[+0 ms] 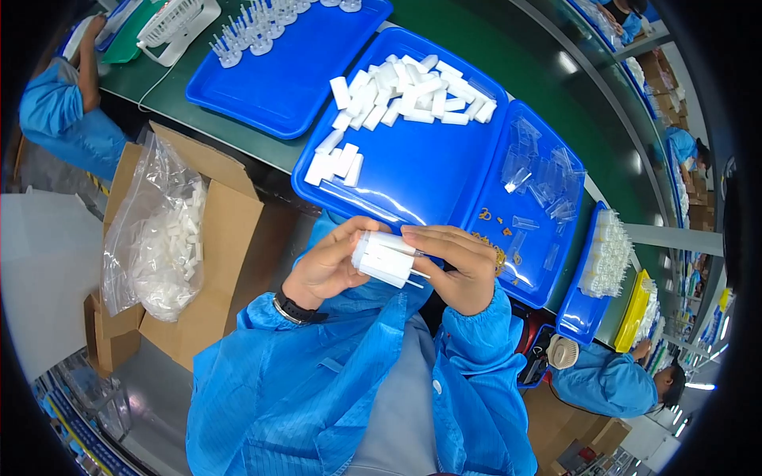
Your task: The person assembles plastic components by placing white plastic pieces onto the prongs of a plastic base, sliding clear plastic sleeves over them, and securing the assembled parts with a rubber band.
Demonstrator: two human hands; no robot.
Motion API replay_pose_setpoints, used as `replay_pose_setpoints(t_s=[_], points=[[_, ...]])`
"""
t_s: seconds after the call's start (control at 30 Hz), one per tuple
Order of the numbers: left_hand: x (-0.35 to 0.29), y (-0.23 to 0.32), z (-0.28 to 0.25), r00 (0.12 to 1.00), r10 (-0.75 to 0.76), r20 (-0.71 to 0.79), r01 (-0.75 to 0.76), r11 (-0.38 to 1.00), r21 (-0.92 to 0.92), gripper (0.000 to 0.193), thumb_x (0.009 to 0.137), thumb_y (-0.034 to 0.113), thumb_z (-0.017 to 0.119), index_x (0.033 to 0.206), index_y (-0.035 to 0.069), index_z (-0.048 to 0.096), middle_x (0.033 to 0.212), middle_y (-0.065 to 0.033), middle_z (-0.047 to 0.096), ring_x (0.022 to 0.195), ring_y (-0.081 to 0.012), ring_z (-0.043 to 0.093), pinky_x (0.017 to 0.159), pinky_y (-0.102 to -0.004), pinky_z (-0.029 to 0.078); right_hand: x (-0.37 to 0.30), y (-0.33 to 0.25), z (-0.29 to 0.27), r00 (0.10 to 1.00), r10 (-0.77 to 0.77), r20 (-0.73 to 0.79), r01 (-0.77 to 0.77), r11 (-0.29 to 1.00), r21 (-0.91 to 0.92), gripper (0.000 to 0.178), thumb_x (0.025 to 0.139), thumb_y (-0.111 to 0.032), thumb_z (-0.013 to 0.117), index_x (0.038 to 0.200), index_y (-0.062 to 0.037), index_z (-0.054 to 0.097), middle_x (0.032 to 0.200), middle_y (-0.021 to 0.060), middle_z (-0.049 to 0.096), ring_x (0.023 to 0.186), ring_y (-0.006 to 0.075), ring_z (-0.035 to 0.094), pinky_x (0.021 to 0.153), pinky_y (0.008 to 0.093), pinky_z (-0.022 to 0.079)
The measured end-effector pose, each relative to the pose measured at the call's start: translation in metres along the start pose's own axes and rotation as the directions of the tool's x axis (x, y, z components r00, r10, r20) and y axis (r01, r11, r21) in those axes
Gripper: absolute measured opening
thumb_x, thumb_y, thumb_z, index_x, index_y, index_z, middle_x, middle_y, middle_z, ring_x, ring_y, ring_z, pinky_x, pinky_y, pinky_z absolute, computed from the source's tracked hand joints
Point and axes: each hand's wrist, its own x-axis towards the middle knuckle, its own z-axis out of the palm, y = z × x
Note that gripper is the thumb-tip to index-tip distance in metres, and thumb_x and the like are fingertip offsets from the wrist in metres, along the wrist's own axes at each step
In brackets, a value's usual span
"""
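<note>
Here both hands, left hand (329,266) and right hand (460,266), grip perhaps a bagged white plug block (387,259).

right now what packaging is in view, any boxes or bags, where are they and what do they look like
cardboard box: person's left, beside the table, brown, open flaps.
plastic bag: in that box, clear, crumpled, full of small white parts.
small clear sleeves: loose on the right blue tray, flat, transparent.
No labels, signs or screens can be made out.

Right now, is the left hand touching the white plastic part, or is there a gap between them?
Touching. The head view shows the left hand with its fingers wrapped around one end of the white plastic part, while the right hand pinches the other end.
</note>
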Motion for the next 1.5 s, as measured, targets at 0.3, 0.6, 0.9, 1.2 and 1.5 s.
replay_pose_setpoints(t_s=[0.3, 0.6, 0.9, 1.2, 1.5], points=[[0.005, 0.008, 0.023, 0.985, 0.105, -0.137, 0.021, 0.713, 0.701, 0.025, 0.089, 0.015, 0.064, 0.107, 0.004, 0.051, 0.108, -0.0073, 0.050, 0.094, -0.0170, 0.062, 0.061, -0.0252, 0.059, -0.009, 0.015, -0.034, 0.998, 0.016, 0.066, -0.008, 0.993, -0.118, 0.025, 0.080, -0.008, 0.067, 0.104, -0.0021, 0.068, 0.103, 0.0138, 0.067, 0.098, 0.0309, 0.061, 0.086, 0.0385, 0.046], [0.006, 0.013, 0.036, 0.971, 0.126, -0.202, 0.052, 0.717, 0.695, 0.047, 0.078, 0.004, 0.070, 0.122, 0.005, 0.053, 0.117, -0.0099, 0.051, 0.101, -0.0199, 0.060, 0.068, -0.0263, 0.057, -0.058, 0.085, -0.102, 0.916, 0.268, -0.299, -0.391, 0.421, -0.819, 0.029, 0.070, -0.009, 0.074, 0.099, -0.0120, 0.071, 0.088, 0.0078, 0.054, 0.088, 0.0272, 0.051, 0.078, 0.0382, 0.043], [0.008, 0.011, 0.039, 0.991, 0.097, -0.097, 0.008, 0.666, 0.746, 0.039, 0.080, -0.004, 0.067, 0.118, 0.003, 0.060, 0.123, -0.0109, 0.050, 0.113, -0.0266, 0.054, 0.077, -0.0321, 0.059, -0.042, 0.039, -0.077, 0.834, 0.351, -0.425, -0.385, 0.923, 0.006, 0.033, 0.074, -0.004, 0.077, 0.104, -0.0022, 0.065, 0.093, 0.0079, 0.066, 0.072, 0.0140, 0.056, 0.065, 0.0252, 0.046], [0.007, 0.006, 0.032, 0.989, 0.101, -0.107, 0.009, 0.685, 0.729, 0.022, 0.085, 0.002, 0.063, 0.107, 0.004, 0.063, 0.118, -0.0108, 0.050, 0.110, -0.0261, 0.055, 0.074, -0.0336, 0.061, -0.022, -0.006, -0.022, 0.944, 0.030, -0.330, 0.105, 0.918, 0.383, 0.019, 0.082, -0.001, 0.066, 0.099, 0.0009, 0.058, 0.101, 0.0238, 0.065, 0.084, 0.0241, 0.066, 0.069, 0.0319, 0.053], [0.009, 0.000, 0.041, 0.969, 0.172, -0.178, 0.022, 0.657, 0.753, 0.015, 0.085, 0.012, 0.066, 0.095, 0.004, 0.059, 0.108, -0.0094, 0.052, 0.098, -0.0173, 0.056, 0.081, -0.0298, 0.052, -0.015, -0.002, -0.020, 0.974, -0.140, -0.178, 0.176, 0.964, 0.201, 0.019, 0.075, 0.001, 0.072, 0.089, -0.0061, 0.060, 0.097, 0.0166, 0.069, 0.078, 0.0243, 0.065, 0.068, 0.0326, 0.050]])
